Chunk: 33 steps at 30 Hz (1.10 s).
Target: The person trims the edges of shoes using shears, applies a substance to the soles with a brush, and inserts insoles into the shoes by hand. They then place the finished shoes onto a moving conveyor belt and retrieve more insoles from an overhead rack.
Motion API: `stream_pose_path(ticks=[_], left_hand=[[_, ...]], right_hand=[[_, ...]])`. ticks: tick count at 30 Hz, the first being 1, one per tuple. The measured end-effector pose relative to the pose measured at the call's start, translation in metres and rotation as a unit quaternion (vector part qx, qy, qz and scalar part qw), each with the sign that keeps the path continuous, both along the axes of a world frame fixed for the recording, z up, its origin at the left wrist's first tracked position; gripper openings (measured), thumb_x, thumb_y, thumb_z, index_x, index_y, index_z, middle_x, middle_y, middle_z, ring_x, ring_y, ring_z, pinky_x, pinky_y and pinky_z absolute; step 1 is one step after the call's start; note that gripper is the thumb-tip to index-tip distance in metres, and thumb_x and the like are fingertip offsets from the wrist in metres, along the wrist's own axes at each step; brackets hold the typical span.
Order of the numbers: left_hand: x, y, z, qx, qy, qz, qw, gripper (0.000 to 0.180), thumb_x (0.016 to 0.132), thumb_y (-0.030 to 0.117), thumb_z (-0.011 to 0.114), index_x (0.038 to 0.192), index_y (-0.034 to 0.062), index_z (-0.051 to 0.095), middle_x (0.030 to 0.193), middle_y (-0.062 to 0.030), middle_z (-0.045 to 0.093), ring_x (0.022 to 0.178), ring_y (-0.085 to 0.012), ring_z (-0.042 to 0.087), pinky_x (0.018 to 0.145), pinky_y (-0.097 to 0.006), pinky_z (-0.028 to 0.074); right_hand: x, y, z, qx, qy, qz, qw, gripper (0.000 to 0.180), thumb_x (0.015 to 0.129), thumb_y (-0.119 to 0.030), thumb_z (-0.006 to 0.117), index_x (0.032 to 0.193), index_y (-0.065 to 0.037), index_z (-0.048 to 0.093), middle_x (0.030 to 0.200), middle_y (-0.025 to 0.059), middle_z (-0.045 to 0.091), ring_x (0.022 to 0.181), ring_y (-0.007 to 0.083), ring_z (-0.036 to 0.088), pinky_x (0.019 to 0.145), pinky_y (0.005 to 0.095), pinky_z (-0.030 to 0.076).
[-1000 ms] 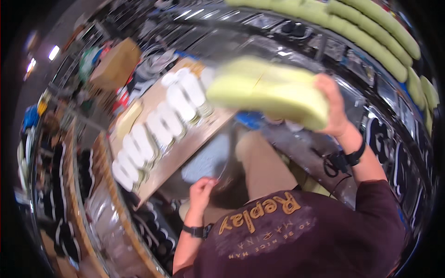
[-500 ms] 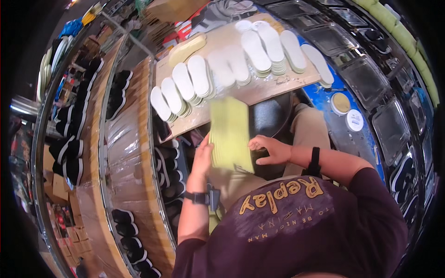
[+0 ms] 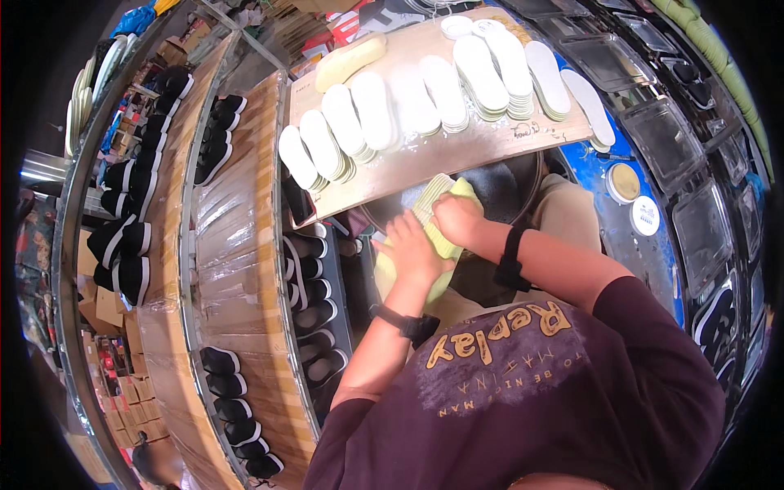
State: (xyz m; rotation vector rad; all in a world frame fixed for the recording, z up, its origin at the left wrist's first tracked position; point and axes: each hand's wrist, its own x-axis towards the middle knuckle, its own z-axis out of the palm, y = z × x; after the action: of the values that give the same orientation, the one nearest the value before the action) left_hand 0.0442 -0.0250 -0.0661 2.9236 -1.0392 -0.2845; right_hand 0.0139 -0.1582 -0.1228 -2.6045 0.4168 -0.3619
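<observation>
Far, a board (image 3: 367, 184) bearing rows of white insoles (image 3: 371, 106), apparently within easy reach. Nearer, slanting, a yellow-green layered stack (image 3: 438, 242), beneath the left hand (image 3: 414, 255), fingers spread, and clamped in the right hand (image 3: 459, 219), fingers curled, probably for alignment. Underside hidden; cannot make out right fingertips.

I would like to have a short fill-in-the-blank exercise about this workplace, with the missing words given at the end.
1. Of the bare left hand and bare right hand, both touching the layered yellow-green stack, the ____ one is nearer the brown wooden shelves.
2. The stacked, foot-shaped insoles lined up on the light-brown board are ____.
3. The white-soled shoes on the shelves have ____ uppers.
4. On the blue surface at the right lie ____ round, disc-like objects.

Missing words: left; white; black; two.
</observation>
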Motion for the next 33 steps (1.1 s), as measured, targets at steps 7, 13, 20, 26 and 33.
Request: stream_pose_path(ticks=[7,13,20,26,33], left_hand=[[0.012,0.013,-0.004,-0.020,0.028,-0.007,0.999,0.129,0.044,0.038,0.091,0.145,0.0007,0.020,0.141,-0.0172,0.033,0.135,-0.0369,0.027,0.109,-0.068,0.012],[0.015,0.032,0.004,-0.043,0.028,-0.122,0.991,0.128,0.045,0.031,0.091,0.146,0.0020,0.018,0.139,-0.0171,0.035,0.132,-0.0371,0.030,0.110,-0.065,0.015],[0.023,0.039,-0.002,-0.033,0.024,-0.149,0.988,0.135,0.044,0.040,0.090,0.147,-0.0021,0.012,0.140,-0.0237,0.030,0.130,-0.0412,0.031,0.109,-0.060,0.019],[0.015,0.029,0.002,-0.033,0.023,-0.143,0.989,0.132,0.045,0.040,0.088,0.147,-0.0003,0.014,0.140,-0.0227,0.030,0.130,-0.0401,0.030,0.109,-0.059,0.021],[0.012,0.034,0.000,-0.059,0.012,-0.126,0.990,0.126,0.046,0.036,0.090,0.145,0.0027,0.020,0.137,-0.0201,0.032,0.129,-0.0389,0.031,0.106,-0.066,0.020]], right_hand=[[-0.008,-0.010,0.003,0.208,-0.062,0.110,0.970,0.021,0.085,-0.020,0.059,0.076,-0.002,0.061,0.078,0.0169,0.063,0.073,0.0263,0.063,0.067,0.0386,0.050],[-0.100,-0.091,0.003,0.247,-0.028,-0.001,0.969,0.021,0.090,-0.020,0.056,0.082,-0.001,0.062,0.076,0.0127,0.061,0.072,0.0240,0.060,0.068,0.0386,0.048],[-0.153,-0.221,0.070,-0.018,0.027,-0.195,0.980,0.019,0.084,-0.022,0.065,0.082,-0.003,0.065,0.078,0.0152,0.065,0.074,0.0296,0.062,0.070,0.0373,0.047],[-0.128,-0.321,0.117,-0.163,0.334,-0.239,0.897,0.016,0.078,-0.015,0.067,0.089,-0.002,0.069,0.094,0.0203,0.069,0.093,0.0342,0.067,0.078,0.0425,0.053],[-0.059,-0.289,0.128,-0.081,-0.063,-0.303,0.948,0.036,0.082,-0.008,0.057,0.118,-0.005,0.055,0.093,0.0240,0.067,0.091,0.0396,0.065,0.079,0.0470,0.051]])
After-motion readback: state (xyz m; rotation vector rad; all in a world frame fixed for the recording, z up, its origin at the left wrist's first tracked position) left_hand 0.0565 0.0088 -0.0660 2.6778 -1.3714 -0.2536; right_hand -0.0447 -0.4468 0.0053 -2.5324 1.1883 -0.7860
